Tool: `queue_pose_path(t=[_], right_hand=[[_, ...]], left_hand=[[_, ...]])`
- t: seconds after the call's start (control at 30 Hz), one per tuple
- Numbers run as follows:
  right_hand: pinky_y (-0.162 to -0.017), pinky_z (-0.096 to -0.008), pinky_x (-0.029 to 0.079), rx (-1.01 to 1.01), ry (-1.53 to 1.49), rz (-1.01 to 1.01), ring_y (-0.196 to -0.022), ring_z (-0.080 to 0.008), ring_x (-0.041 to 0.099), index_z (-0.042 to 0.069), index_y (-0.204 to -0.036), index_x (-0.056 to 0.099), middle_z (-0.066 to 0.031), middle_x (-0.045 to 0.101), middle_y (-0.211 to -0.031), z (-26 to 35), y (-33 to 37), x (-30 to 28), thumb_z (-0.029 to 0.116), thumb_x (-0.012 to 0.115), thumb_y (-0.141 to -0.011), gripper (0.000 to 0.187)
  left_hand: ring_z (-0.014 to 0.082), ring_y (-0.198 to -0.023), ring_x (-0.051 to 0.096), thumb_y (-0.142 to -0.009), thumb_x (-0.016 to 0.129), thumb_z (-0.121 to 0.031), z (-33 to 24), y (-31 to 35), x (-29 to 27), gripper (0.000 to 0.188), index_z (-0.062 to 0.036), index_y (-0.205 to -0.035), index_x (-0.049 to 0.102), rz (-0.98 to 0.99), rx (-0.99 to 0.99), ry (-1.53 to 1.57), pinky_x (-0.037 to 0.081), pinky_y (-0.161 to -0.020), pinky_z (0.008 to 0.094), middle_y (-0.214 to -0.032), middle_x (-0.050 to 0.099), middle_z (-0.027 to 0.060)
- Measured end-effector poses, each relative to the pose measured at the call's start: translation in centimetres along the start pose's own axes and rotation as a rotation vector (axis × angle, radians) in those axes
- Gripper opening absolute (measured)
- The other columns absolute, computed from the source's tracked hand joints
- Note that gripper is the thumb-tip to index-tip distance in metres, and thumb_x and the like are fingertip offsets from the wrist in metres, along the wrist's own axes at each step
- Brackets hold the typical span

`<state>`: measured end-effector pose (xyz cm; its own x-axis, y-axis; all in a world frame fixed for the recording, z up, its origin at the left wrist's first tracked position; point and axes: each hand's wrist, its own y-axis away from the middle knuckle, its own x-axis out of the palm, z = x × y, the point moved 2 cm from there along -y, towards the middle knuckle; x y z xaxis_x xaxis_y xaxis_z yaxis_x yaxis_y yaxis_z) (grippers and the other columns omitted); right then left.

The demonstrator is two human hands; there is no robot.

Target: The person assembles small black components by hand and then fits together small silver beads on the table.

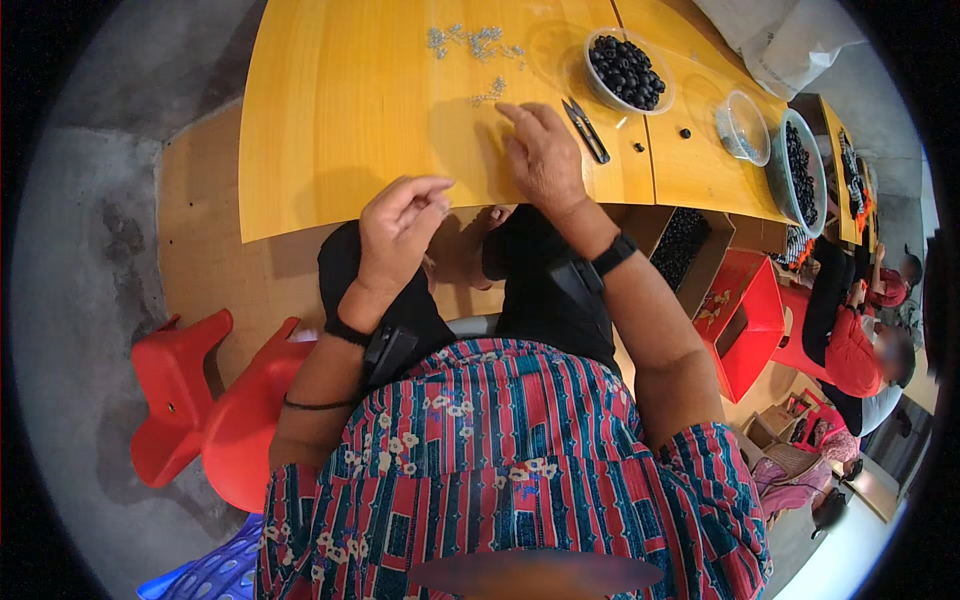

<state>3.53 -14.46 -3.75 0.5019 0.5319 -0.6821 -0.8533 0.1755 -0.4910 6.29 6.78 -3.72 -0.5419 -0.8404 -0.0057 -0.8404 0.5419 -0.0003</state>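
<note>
My left hand (398,226) hovers by the table's near edge, its thumb and fingertips pressed together; whatever they may hold is too small to make out. Farther in, my right hand (548,158) reaches over the yellow wooden table (340,110), fingers stretched forward and thumb apart, nothing visible in it. Just beyond its fingertips lies a small cluster of silvery metal bits (490,92). A larger scatter of the same silvery bits (480,40) spreads behind. Black thread snips (586,130) rest right of my right hand, beside a clear bowl (590,88) of black beads (625,70).
Two loose black beads lie right of the snips. A clear tub (742,130) and another bowl (812,215) with black beads stand farther right. Below the tabletop is a box of black pieces (682,240). Red stools (180,395) stand at left; several people sit at right.
</note>
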Motion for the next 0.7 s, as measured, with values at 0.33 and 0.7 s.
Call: queue_pose_path(t=[0.33, 0.7], right_hand=[[-0.075, -0.0405, 0.048, 0.136, 0.078, 0.096, -0.087, -0.0352, 0.057, 0.007, -0.113, 0.060, -0.0177, 0.057, -0.093, -0.8, -1.3, 0.8, 0.002, 0.058, -0.078, 0.035], [-0.072, -0.0407, 0.047, 0.237, 0.145, 0.144, -0.083, -0.0322, 0.058, 0.008, -0.116, 0.060, -0.0139, 0.056, -0.089, 0.6, -2.1, 0.1, 0.004, 0.059, -0.080, 0.036]], left_hand=[[0.0097, -0.082, 0.059, -0.089, 0.058, -0.002, -0.6, -7.0, 3.3, 0.021, 0.0039, -0.109, 0.061, -0.171, -0.003, 0.364, 0.051, -0.075, 0.0236, -0.090, 0.061, 0.0045], [0.0115, -0.089, 0.058, -0.089, 0.058, -0.001, -0.8, -7.3, 3.6, 0.024, 0.0058, -0.112, 0.058, -0.232, 0.014, 0.437, 0.050, -0.082, 0.0252, -0.097, 0.062, 0.0082]])
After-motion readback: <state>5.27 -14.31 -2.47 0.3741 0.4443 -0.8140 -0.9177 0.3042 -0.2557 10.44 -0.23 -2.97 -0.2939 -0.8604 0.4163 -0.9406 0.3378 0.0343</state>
